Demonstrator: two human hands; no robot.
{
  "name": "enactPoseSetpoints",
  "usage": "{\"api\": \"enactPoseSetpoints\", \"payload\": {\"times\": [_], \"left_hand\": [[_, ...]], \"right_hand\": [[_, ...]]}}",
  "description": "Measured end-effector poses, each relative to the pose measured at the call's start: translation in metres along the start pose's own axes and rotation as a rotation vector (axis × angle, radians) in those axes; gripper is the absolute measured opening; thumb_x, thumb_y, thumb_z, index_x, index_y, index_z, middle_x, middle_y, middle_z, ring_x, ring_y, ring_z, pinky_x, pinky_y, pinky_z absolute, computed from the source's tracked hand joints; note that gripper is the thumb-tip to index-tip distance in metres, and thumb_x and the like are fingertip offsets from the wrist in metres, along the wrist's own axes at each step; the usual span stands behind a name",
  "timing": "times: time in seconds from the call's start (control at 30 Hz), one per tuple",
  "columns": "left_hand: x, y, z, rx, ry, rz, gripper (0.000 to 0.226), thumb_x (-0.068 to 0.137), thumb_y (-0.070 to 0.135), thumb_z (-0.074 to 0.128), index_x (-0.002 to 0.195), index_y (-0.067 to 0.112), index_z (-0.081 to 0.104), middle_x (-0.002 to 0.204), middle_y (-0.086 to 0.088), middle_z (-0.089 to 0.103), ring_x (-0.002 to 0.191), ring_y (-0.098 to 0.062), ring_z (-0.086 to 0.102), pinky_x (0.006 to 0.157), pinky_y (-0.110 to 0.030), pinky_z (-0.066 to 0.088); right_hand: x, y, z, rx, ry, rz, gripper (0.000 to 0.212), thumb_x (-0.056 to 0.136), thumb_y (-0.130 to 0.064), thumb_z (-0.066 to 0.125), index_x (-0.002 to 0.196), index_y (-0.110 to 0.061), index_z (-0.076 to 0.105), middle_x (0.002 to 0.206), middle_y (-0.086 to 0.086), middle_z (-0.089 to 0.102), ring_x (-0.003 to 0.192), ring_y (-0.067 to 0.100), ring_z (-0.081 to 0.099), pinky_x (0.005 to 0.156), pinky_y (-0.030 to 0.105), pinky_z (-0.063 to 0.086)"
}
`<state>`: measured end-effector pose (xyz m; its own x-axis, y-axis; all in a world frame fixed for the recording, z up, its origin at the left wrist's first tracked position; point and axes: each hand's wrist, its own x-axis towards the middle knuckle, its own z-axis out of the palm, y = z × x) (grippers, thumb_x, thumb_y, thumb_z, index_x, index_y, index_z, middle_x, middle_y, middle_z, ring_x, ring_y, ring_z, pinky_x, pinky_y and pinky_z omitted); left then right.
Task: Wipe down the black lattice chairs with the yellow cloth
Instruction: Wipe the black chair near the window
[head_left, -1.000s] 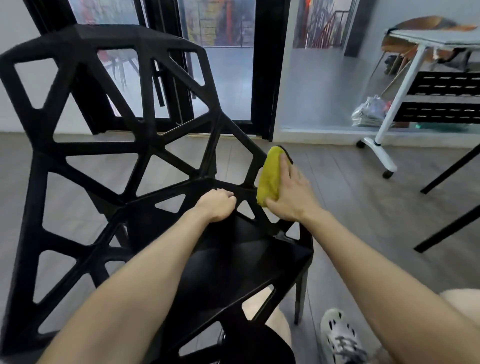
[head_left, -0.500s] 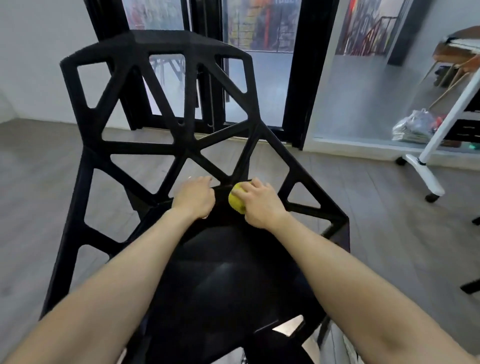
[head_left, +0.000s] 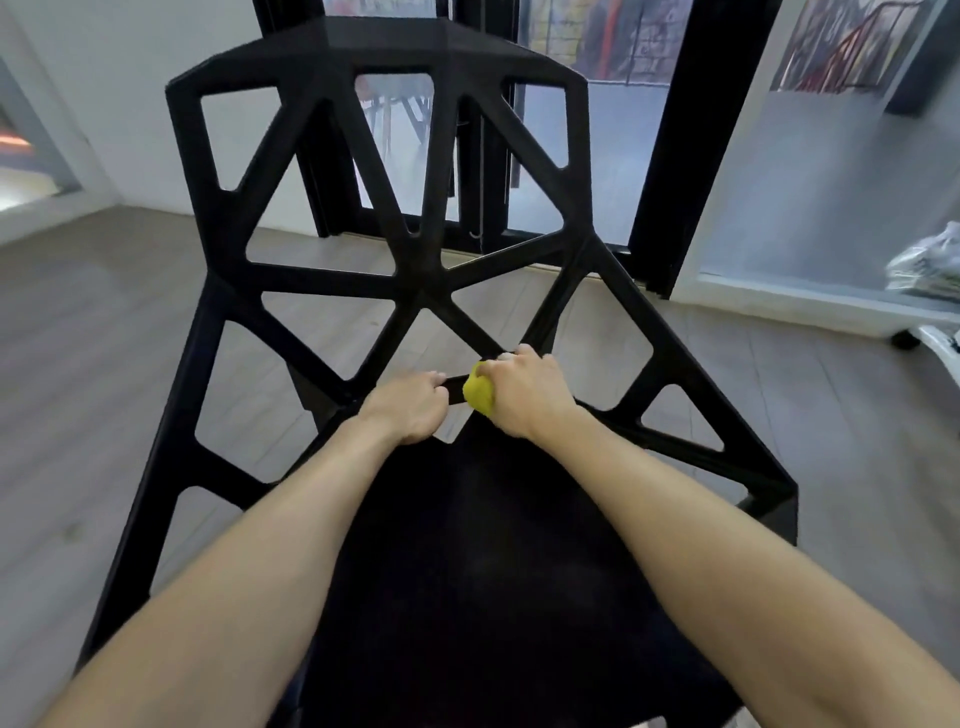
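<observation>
Head view: a black chair (head_left: 426, 291) fills the middle. Its back is an open lattice of straight, matte, faintly grainy bars that meet at angled joints and frame triangular and four-sided gaps. The back stands upright on the far side of the seat (head_left: 478, 545), with its flat top edge near the upper edge of the frame. The seat is a smooth, dark, solid panel that widens toward the camera.

Both bare forearms reach over the seat to its far edge, where a short bar (head_left: 456, 387) runs left to right. The left hand (head_left: 410, 410) has its fingers curled round this bar. Just beside it, the right hand (head_left: 524, 395) is closed around a yellow cloth (head_left: 479, 395) and holds it against the right end of the same bar. The cloth is bunched into a soft, rounded wad, slightly longer top to bottom, and sticks out from the thumb side of the fist toward the left hand.

Through the gaps shows a grey wood-plank floor (head_left: 104, 322). Behind the chair stands a black door frame (head_left: 665, 156) with glass. A crumpled plastic bag (head_left: 930, 265) lies at the right edge.
</observation>
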<state>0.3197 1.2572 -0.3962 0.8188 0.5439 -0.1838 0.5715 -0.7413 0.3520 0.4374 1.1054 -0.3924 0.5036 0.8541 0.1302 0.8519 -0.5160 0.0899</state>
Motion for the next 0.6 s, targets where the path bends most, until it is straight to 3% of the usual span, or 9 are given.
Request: {"api": "enactPoseSetpoints", "payload": {"times": [0.13, 0.27, 0.4, 0.47, 0.53, 0.6], "left_hand": [[0.002, -0.001, -0.002, 0.001, -0.040, -0.003, 0.061, 0.106, 0.028, 0.028, 0.164, 0.031, 0.047, 0.164, -0.005, 0.053, 0.147, -0.029, 0.051, 0.120, -0.041, 0.041], [0.005, -0.004, 0.003, -0.001, -0.021, 0.005, 0.072, 0.092, 0.040, 0.024, 0.159, 0.035, 0.051, 0.159, -0.003, 0.057, 0.141, -0.032, 0.054, 0.116, -0.049, 0.046], [0.004, -0.001, 0.003, 0.030, -0.032, 0.016, 0.061, 0.105, 0.034, 0.031, 0.165, 0.033, 0.043, 0.168, 0.001, 0.047, 0.150, -0.030, 0.048, 0.121, -0.046, 0.041], [0.000, 0.001, 0.000, 0.034, -0.043, 0.016, 0.061, 0.107, 0.034, 0.032, 0.168, 0.032, 0.039, 0.175, 0.002, 0.037, 0.157, -0.029, 0.039, 0.127, -0.046, 0.035], [-0.001, 0.000, 0.000, 0.032, -0.051, 0.018, 0.062, 0.107, 0.032, 0.032, 0.169, 0.032, 0.037, 0.177, 0.002, 0.030, 0.161, -0.028, 0.033, 0.129, -0.046, 0.031], [0.006, -0.006, 0.004, 0.025, -0.056, 0.023, 0.062, 0.108, 0.031, 0.032, 0.170, 0.030, 0.035, 0.178, 0.002, 0.028, 0.163, -0.025, 0.030, 0.130, -0.046, 0.030]], "right_hand": [[0.005, 0.017, -0.010, -0.109, -0.046, 0.042, 0.033, 0.100, -0.032, 0.053, 0.131, -0.029, 0.065, 0.120, 0.003, 0.069, 0.117, 0.028, 0.054, 0.080, 0.041, 0.037], [-0.001, 0.001, -0.007, -0.136, -0.067, 0.027, 0.033, 0.093, -0.025, 0.060, 0.126, -0.019, 0.059, 0.121, 0.004, 0.069, 0.125, 0.029, 0.051, 0.092, 0.046, 0.040], [-0.004, 0.023, -0.007, 0.002, -0.160, -0.001, 0.051, 0.091, -0.022, 0.064, 0.140, -0.024, 0.050, 0.134, 0.002, 0.062, 0.131, 0.028, 0.047, 0.098, 0.046, 0.044], [0.001, 0.021, -0.022, -0.029, -0.225, 0.016, 0.042, 0.096, -0.025, 0.060, 0.138, -0.021, 0.054, 0.129, 0.007, 0.063, 0.126, 0.031, 0.052, 0.096, 0.047, 0.047], [0.011, 0.008, -0.032, 0.029, -0.129, 0.064, 0.034, 0.099, -0.028, 0.058, 0.131, -0.018, 0.060, 0.123, 0.011, 0.064, 0.120, 0.034, 0.056, 0.096, 0.048, 0.049], [0.022, -0.003, -0.034, 0.126, 0.176, 0.058, 0.040, 0.093, -0.016, 0.061, 0.133, -0.020, 0.060, 0.125, 0.008, 0.066, 0.120, 0.033, 0.055, 0.093, 0.048, 0.047]]}}
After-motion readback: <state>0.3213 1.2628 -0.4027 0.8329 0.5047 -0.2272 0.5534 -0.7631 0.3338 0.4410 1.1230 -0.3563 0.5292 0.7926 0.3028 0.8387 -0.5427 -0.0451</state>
